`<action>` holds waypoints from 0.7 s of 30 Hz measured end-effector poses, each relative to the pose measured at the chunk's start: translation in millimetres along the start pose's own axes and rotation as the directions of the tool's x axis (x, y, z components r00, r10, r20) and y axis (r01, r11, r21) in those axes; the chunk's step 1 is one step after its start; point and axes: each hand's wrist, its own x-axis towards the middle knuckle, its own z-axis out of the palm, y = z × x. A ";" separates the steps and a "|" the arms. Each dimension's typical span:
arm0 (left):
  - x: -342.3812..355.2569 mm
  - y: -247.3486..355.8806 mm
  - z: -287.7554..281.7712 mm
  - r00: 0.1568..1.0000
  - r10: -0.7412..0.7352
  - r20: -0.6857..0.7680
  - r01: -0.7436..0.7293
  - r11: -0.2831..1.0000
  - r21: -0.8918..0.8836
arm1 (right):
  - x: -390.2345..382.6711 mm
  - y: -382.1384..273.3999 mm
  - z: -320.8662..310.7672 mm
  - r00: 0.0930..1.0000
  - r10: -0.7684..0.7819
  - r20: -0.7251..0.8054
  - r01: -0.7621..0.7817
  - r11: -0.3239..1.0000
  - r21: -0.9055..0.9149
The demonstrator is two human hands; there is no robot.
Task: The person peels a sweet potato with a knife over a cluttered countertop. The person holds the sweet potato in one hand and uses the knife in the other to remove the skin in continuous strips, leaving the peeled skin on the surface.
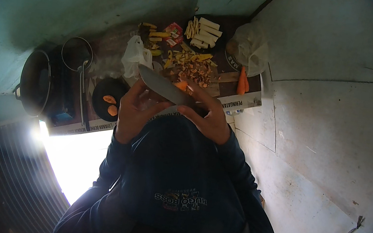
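Observation:
A broad knife blade (164, 86) slants across both hands above the table, tip toward the upper left. My right hand (208, 115) is closed on the knife, its handle hidden. My left hand (136, 111) curls beneath the blade, what it holds mostly hidden. An orange piece (180, 85) shows just beyond the blade, near my right fingertips. Behind them lie peel scraps (196, 71) and a white plastic bag (131, 61). A dark plate (104, 84) with two peeled orange pieces (109, 99) is left of my left hand.
The table (226, 83) also holds carrots (242, 81), cut pale strips (207, 34) on a dark dish, yellow peels (158, 34), a red packet (174, 34), a bagged item (251, 48), a black wok (35, 83) and a strainer (77, 53). Walls (322, 123) close in around it.

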 end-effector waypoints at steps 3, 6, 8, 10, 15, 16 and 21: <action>-0.5 1.2 0.8 1.000 0.018 -0.019 -0.017 0.999 0.028 | -0.2 -0.8 0.4 0.999 0.041 0.023 -0.042 0.999 0.035; -0.7 2.9 0.9 0.999 0.035 -0.023 -0.033 0.996 0.086 | 1.1 -0.4 2.4 1.000 0.016 -0.010 -0.016 1.000 -0.002; -0.7 3.1 1.1 0.998 0.059 -0.031 -0.056 0.995 0.084 | 2.4 0.4 3.8 0.999 -0.047 -0.024 0.046 0.999 -0.018; -0.6 2.7 0.7 0.998 0.047 -0.040 -0.044 0.996 0.083 | 3.4 0.8 4.4 0.998 -0.062 -0.028 0.062 0.998 -0.017; 0.0 0.8 -3.0 0.998 0.047 -0.047 -0.042 0.994 0.103 | 3.6 -1.9 2.5 0.996 -0.091 -0.022 0.088 0.990 -0.114; 0.2 0.5 -4.1 0.998 0.040 -0.045 -0.036 0.995 0.091 | 3.3 -2.8 2.1 0.996 -0.082 -0.018 0.080 0.991 -0.109; -1.0 -2.9 -9.3 0.998 -0.020 -0.057 0.022 0.999 0.039 | 3.9 -3.2 0.9 0.991 -0.129 -0.024 0.122 0.976 -0.179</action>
